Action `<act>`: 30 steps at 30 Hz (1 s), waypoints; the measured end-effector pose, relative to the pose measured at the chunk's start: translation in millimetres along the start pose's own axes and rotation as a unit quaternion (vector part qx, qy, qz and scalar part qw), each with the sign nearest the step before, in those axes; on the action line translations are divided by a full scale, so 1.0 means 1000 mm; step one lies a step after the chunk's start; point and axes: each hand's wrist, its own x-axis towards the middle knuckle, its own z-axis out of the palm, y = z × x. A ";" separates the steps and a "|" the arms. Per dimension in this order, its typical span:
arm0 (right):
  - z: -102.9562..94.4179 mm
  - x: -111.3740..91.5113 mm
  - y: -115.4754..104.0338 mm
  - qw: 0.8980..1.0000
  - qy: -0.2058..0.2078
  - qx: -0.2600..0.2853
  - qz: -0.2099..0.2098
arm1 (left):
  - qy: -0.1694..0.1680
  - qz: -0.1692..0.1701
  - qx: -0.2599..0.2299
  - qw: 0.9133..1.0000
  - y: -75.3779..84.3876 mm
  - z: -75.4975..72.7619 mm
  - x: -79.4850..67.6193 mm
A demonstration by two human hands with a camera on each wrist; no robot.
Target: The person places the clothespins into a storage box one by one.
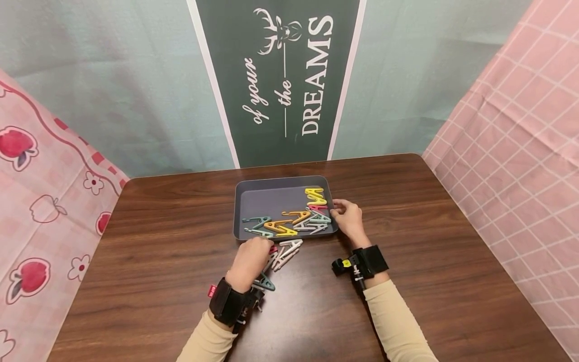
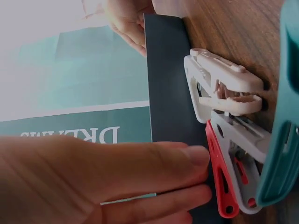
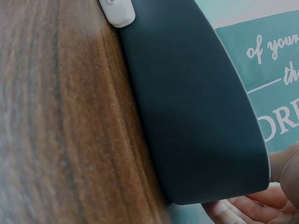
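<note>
Head view: dark tray (image 1: 271, 201) of coloured clips on tabletop (image 1: 429, 226); right hand (image 1: 348, 217) gripping tray's right rim; left hand (image 1: 250, 259) over loose clips (image 1: 285, 251), grip hidden.
Left wrist: fingers (image 2: 140, 172) straight, against tray wall.
Right wrist: fingertips (image 3: 252, 207) curled under tray corner.

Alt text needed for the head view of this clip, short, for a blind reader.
A person's left hand rests on clothes pegs lying on a wooden table in front of a dark tray, while the right hand touches the tray's right edge. More coloured pegs lie inside the tray.
</note>
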 end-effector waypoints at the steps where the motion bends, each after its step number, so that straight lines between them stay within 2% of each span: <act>1: 0.000 0.000 0.000 1.000 0.001 -0.001 -0.001 | 0.003 -0.002 0.002 1.000 0.001 0.001 0.000; 9: -0.001 -0.001 -0.001 1.000 0.002 -0.002 -0.001 | -0.005 -0.017 0.017 1.000 0.002 0.008 0.001; 19: 0.000 -0.001 -0.004 1.000 0.000 0.002 0.004 | -0.026 -0.019 -0.010 0.999 0.001 0.007 0.001; 25: 0.000 -0.001 -0.004 1.000 -0.002 0.001 0.003 | -0.022 -0.026 -0.015 0.999 -0.001 0.006 0.000; 30: -0.001 -0.002 -0.004 1.000 -0.004 -0.001 0.000 | -0.035 -0.030 -0.039 0.998 -0.003 0.003 0.001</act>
